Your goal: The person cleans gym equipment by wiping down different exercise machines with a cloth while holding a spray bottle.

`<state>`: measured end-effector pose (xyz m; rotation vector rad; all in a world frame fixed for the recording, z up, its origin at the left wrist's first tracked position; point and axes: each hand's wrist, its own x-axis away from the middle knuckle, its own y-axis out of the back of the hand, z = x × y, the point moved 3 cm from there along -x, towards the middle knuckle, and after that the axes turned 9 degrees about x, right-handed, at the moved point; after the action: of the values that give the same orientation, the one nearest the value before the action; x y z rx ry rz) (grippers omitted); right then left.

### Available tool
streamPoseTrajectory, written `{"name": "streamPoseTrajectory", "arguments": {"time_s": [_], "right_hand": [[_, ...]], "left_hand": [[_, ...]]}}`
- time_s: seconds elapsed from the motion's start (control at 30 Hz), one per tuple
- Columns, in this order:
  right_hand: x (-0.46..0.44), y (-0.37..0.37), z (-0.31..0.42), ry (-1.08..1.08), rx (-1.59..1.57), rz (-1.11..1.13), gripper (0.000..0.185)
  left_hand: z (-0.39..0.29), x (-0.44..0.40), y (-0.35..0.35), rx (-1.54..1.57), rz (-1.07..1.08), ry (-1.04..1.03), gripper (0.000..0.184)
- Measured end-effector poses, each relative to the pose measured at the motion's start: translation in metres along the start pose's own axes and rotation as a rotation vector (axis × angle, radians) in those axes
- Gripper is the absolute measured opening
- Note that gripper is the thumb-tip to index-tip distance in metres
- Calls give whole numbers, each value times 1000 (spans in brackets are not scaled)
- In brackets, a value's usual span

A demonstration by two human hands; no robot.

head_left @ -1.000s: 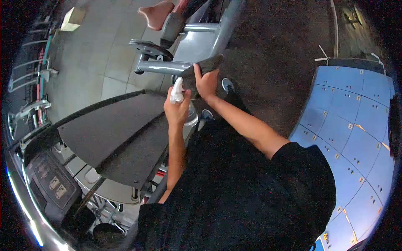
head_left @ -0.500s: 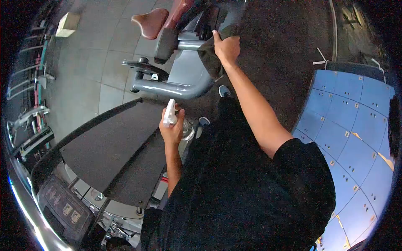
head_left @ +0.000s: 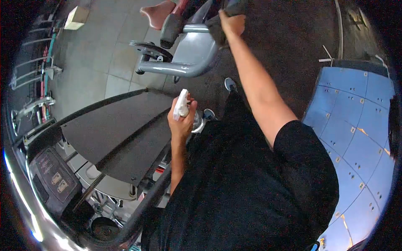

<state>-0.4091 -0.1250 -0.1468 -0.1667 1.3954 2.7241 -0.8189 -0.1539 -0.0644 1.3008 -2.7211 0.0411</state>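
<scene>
My left hand (head_left: 176, 124) is wrapped round a spray bottle with a white trigger head (head_left: 181, 105); its clear body (head_left: 198, 121) shows partly beyond the fingers. Stretched far forward, my right hand (head_left: 235, 26) has a dark cloth (head_left: 217, 34) bunched under it against the side of a grey exercise machine (head_left: 184, 68). Some of the fingers are hidden and the hand is slightly blurred. Beside the cloth, the machine has a black roller pad (head_left: 171, 31) and a reddish-brown seat pad (head_left: 158, 14).
Another machine with a wide dark panel (head_left: 121, 129) stands at my left, with an instruction plate (head_left: 56, 175) beside it. Blue lockers (head_left: 343, 121) line the right side. A pale block (head_left: 76, 18) sits on the tiled floor (head_left: 94, 54), near racks at far left.
My right hand has moved forward with the cloth, which now shows less of its hanging part. My left hand still holds the spray bottle. The whole view has shifted slightly.
</scene>
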Motion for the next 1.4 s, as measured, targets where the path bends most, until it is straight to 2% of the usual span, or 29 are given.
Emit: {"name": "streamPoseTrajectory", "arguments": {"time_s": [0.03, 0.07, 0.1, 0.13, 0.17, 0.2, 0.27, 0.4, 0.43, 0.47, 0.5, 0.53, 0.57, 0.6, 0.67, 0.7, 0.77, 0.8, 0.87, 0.9, 0.97, 1.07, 1.13, 1.2, 1.27, 1.33, 1.37, 1.4], "right_hand": [[24, -8, -11, 147, 25, -55, 103], [63, 9, -12, 70, -44, 0, 101], [103, 30, -13, 87, -128, 32, 95], [132, 15, -28, 153, -64, -72, 87], [163, 29, -32, 161, -216, 26, 81], [190, 31, -39, 126, -179, 21, 75], [203, 40, -35, 77, -197, 90, 72], [115, 17, -22, 127, -52, 99, 77], [72, 5, -17, 101, -31, 107, 79], [31, 4, -6, -30, -51, 214, 83], [-2, 15, 12, -126, -47, 172, 90], [-39, 3, 18, -85, 20, 91, 93], [-91, -31, 12, -141, 112, 67, 91], [-80, 18, 50, -44, 218, 132, 88], [-110, 0, 53, -185, 147, -7, 82], [-133, -17, 44, -181, 152, 3, 82], [-180, -51, 24, 19, 223, 139, 77], [-193, -59, 26, 22, 222, 145, 77], [-214, -59, 33, -178, 109, -15, 56], [-221, -60, 33, -169, 109, -10, 56], [-224, -60, 33, -12, 200, -36, 43], [-204, -40, 45, -11, 255, -77, 44], [-195, -48, 36, -46, 161, -134, 42], [-141, -31, 36, 7, 268, -135, 45], [-56, 4, 40, 129, 293, -146, 75], [21, 27, 28, 268, 195, -98, 73], [52, 5, 4, 310, 307, -192, 74], [95, 24, -2, 393, 257, -122, 73]], "left_hand": [[7, 9, 1, 99, 3, 14, 35], [12, 15, 3, 100, 17, 10, 35], [16, 19, 6, 134, 14, 55, 34], [19, 22, 9, 166, 10, 100, 34], [21, 23, 12, 123, -3, 120, 34], [22, 23, 13, 125, 8, 116, 34], [23, 20, 14, 56, 3, 64, 34], [34, 6, 14, 30, -10, 46, 33], [34, 1, 11, 54, -13, 59, 32], [32, -6, 10, 76, -13, 69, 30], [28, -13, 9, 69, -11, 63, 30], [23, -20, 7, 58, -2, 93, 30], [18, -26, 5, 48, 5, 124, 29], [12, -34, 3, 36, -5, 84, 30], [15, -48, 1, 101, -43, 60, 34], [15, -57, -1, 99, -51, 67, 34], [13, -67, -6, -18, -98, 116, 34], [8, -71, -8, -20, -104, 119, 34], [-3, -78, -15, -7, -62, -10, 30], [2, -78, -15, -43, -68, -8, 31], [-5, -73, -18, 0, -79, 32, 31], [-2, -50, -14, 75, -100, 76, 32], [-5, -36, -8, 51, -78, 33, 33], [-2, -21, 2, 18, -47, 31, 32], [16, -7, 12, 76, -28, 110, 34], [12, 3, 19, 37, -20, 86, 35], [17, 6, 24, 52, -32, 85, 34], [23, 10, 29, 64, -42, 84, 34]]}}
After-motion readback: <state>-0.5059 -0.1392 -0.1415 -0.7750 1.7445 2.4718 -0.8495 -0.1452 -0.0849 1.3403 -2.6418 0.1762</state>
